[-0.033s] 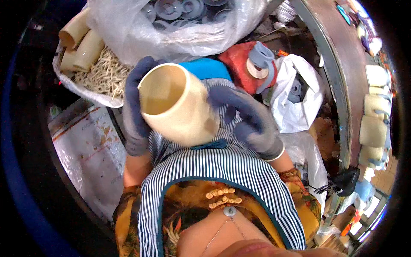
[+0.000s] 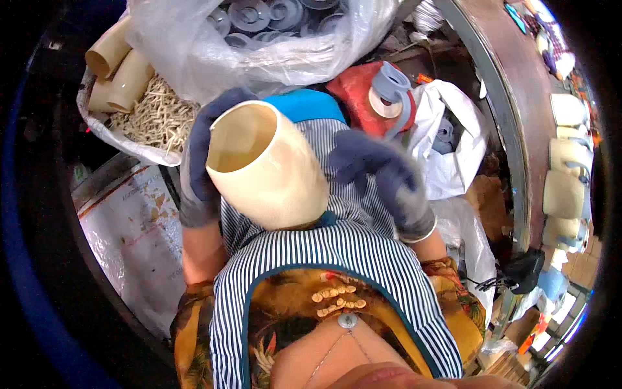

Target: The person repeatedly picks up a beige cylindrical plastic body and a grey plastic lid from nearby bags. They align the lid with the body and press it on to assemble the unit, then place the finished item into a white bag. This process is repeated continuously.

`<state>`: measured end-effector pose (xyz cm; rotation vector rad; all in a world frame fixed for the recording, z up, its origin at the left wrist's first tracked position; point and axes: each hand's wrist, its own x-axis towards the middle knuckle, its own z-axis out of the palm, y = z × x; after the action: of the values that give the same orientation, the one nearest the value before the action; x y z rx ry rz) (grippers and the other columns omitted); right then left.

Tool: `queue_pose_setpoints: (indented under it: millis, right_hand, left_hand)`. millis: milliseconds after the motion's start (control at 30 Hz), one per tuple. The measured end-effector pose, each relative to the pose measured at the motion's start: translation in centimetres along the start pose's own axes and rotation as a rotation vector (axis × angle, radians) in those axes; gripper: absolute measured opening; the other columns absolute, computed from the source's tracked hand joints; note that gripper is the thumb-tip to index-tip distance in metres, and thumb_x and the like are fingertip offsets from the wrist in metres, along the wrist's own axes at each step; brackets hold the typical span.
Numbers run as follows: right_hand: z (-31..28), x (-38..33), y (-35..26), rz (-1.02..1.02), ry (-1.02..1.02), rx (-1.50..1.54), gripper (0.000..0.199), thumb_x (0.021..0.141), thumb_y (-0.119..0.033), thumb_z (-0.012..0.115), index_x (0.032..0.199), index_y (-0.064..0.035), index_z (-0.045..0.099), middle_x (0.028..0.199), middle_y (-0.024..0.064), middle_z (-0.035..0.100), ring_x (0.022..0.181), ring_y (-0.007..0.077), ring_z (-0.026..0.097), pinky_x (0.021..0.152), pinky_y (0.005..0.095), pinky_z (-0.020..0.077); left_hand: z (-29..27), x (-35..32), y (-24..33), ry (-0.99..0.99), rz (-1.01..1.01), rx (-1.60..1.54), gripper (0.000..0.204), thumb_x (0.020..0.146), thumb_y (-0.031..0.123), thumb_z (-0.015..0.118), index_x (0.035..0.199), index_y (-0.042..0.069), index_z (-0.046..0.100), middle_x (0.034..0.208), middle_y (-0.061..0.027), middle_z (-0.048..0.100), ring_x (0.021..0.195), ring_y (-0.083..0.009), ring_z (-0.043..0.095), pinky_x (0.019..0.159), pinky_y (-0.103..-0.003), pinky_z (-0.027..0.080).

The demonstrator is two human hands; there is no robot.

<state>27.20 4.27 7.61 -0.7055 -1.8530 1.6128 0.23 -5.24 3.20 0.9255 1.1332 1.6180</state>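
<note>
A hollow cream cup-shaped vessel (image 2: 278, 175) is tilted above my lap, its round mouth facing up and to the left. My left hand (image 2: 204, 159), in a grey-blue work glove, grips its left side near the rim; some of those fingers are hidden behind it. To the right of the vessel and apart from it is my right hand (image 2: 385, 181), gloved the same way. Its fingers are spread and loosely bent, slightly blurred, and I see nothing in them. Below the vessel is my striped apron (image 2: 337, 249).
A large clear plastic bag (image 2: 259, 65) of translucent round parts lies ahead. Far left, a white-lined container (image 2: 139, 152) holds cream tubes and small pale pieces. A grey ring-shaped part (image 2: 391, 84) rests on red material beside a white sack (image 2: 447, 172). Cream vessels (image 2: 564, 194) line the right-hand bench (image 2: 512, 97).
My right hand has drawn back to the right, away from the vessel. The vessel, still in my left hand, has shifted slightly, so more of its side and lower end shows.
</note>
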Motion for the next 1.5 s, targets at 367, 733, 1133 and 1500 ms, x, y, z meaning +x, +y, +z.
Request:
queue_pose_setpoints:
  millis: [367, 733, 1133, 1500]
  right_hand:
    - [-15.7, 3.3, 14.6, 0.095, 0.752, -0.255, 0.031, 0.095, -0.026, 0.059, 0.114, -0.001, 0.056, 0.091, 0.0039, 0.061, 0.077, 0.0127, 0.055, 0.069, 0.0266, 0.0471]
    - [-3.3, 7.2, 8.0, 0.567, 0.15, 0.379, 0.034, 0.099, -0.031, 0.052, 0.12, -0.0056, 0.059, 0.076, -0.0038, 0.048, 0.061, 0.0031, 0.041, 0.053, 0.0176, 0.0347]
    - [-2.1, 8.3, 11.1, 0.626, 0.256, 0.452, 0.028, 0.094, -0.037, 0.061, 0.102, -0.0101, 0.063, 0.068, -0.0079, 0.047, 0.054, 0.0021, 0.036, 0.047, 0.0175, 0.0263]
    - [-1.8, 8.3, 11.4, 0.479, 0.268, 0.249, 0.034, 0.095, -0.024, 0.058, 0.119, -0.0005, 0.061, 0.102, 0.0024, 0.065, 0.084, 0.0064, 0.059, 0.07, 0.0203, 0.0482]
  left_hand:
    - [0.8, 5.6, -9.6, -0.518, 0.074, 0.4, 0.042, 0.095, 0.028, 0.056, 0.127, -0.001, 0.054, 0.126, -0.0137, 0.06, 0.115, -0.0216, 0.058, 0.1, -0.037, 0.044]
    - [2.8, 6.1, -9.1, -0.16, -0.58, -0.623, 0.079, 0.099, 0.06, 0.012, 0.133, -0.001, 0.049, 0.123, -0.016, 0.061, 0.116, -0.0231, 0.057, 0.1, -0.033, 0.045]
    - [0.3, 6.6, -10.4, -0.404, -0.116, 0.232, 0.06, 0.101, 0.025, 0.045, 0.148, -0.002, 0.019, 0.135, -0.0233, 0.049, 0.122, -0.0324, 0.052, 0.106, -0.041, 0.039]
    - [2.8, 8.6, -4.0, -0.206, -0.636, 0.133, 0.052, 0.098, 0.029, 0.052, 0.139, -0.001, 0.04, 0.132, -0.0216, 0.051, 0.117, -0.0257, 0.056, 0.098, -0.037, 0.047]
